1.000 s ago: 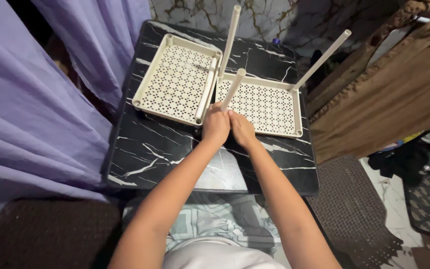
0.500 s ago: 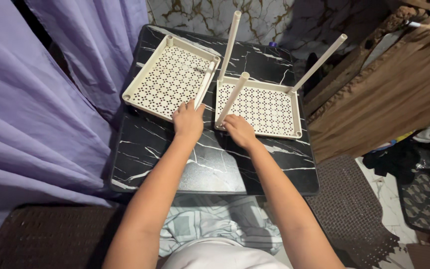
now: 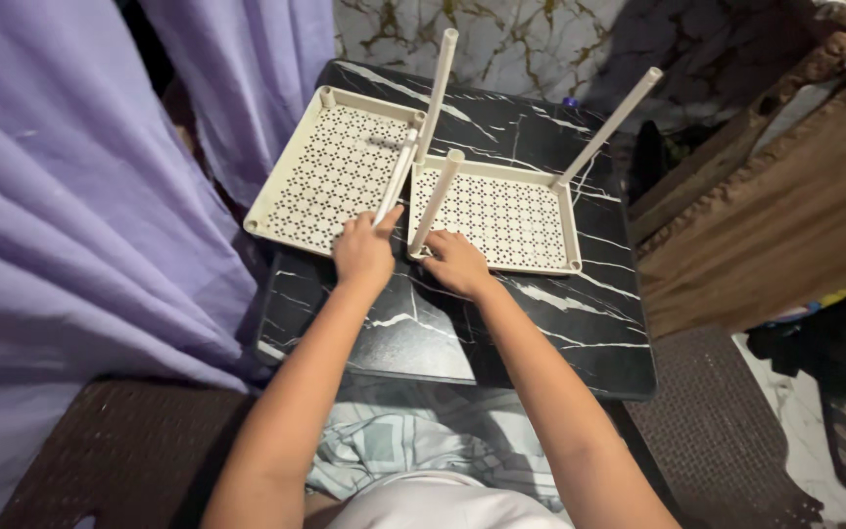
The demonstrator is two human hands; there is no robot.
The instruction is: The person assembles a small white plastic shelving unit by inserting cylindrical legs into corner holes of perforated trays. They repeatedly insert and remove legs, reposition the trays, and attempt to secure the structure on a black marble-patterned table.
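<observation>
Gripping the lower end of a loose cream plastic pole [image 3: 396, 181], the left hand [image 3: 362, 251] sits just left of the frame's middle with its fingers curled around the rod, which slants up and to the right across the left perforated shelf tray [image 3: 330, 167]. That tray, cream with a pattern of small holes and a raised rim, lies flat on the black marble-patterned table [image 3: 540, 313] in the upper left part of the tabletop, its left corner reaching toward the table's edge.

Just to the right, the right hand [image 3: 454, 263] rests palm down with fingers spread loosely over the near left corner of the right perforated shelf tray [image 3: 506, 214], gripping nothing that can be made out; its fingertips lie at the foot of a near upright pole [image 3: 435, 201] seated in that corner socket. Two more cream poles stand from this tray's far corners: a far left pole [image 3: 436, 93] rising toward the top centre of the frame and a far right pole [image 3: 607, 125] leaning toward the upper right.

Purple curtains [image 3: 80, 196] fill the left side of the frame. A brown wooden piece [image 3: 775, 216] occupies the right, and a light checked cloth [image 3: 394, 446] lies below the table near the person's lap.
</observation>
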